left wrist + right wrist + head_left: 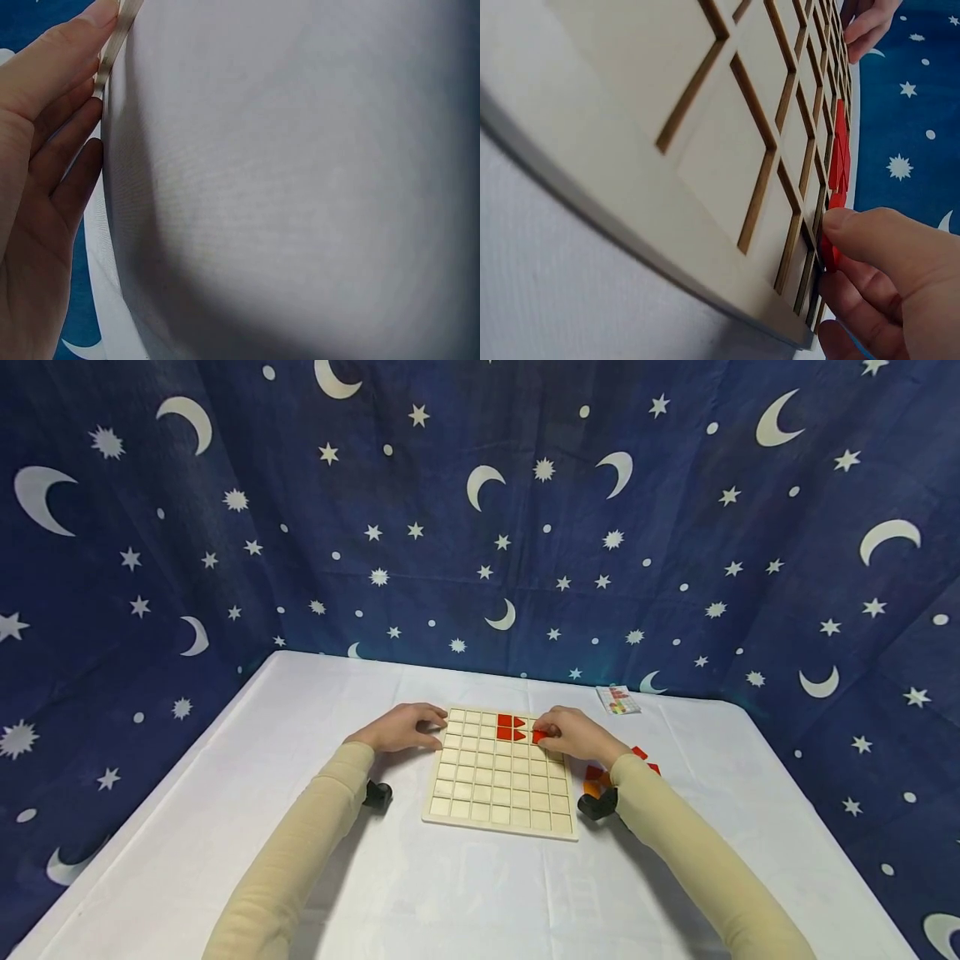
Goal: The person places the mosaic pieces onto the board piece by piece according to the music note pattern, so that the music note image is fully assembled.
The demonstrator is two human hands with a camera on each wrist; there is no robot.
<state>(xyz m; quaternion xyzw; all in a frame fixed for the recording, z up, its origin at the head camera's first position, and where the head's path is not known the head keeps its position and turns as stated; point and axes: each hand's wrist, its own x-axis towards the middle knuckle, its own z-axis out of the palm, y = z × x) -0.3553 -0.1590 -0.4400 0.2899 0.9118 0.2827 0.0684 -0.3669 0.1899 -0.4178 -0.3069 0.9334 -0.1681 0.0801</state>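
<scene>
A wooden grid board [480, 766] with rows of shallow square cells lies on the table. My left hand [405, 727] rests at its far left edge, thumb and fingertips against the rim; in the left wrist view, the fingers [69, 142] look only slightly bent. Between thumb and fingers, my right hand [579, 734] pinches a red tile [538, 737] over the cells near the board's far right corner. The right wrist view shows this red tile [829, 244] low against the grid, partly hidden by the thumb. To its left, red square tiles [505, 727] and red pointed tiles [518, 728] sit in cells.
Loose red and orange tiles [593, 781] lie right of the board, partly covered by my right forearm. A small printed card [618, 700] is near the table's back edge. Behind the white tablecloth [465, 893] hangs a dark blue curtain [420, 627] with moons and stars.
</scene>
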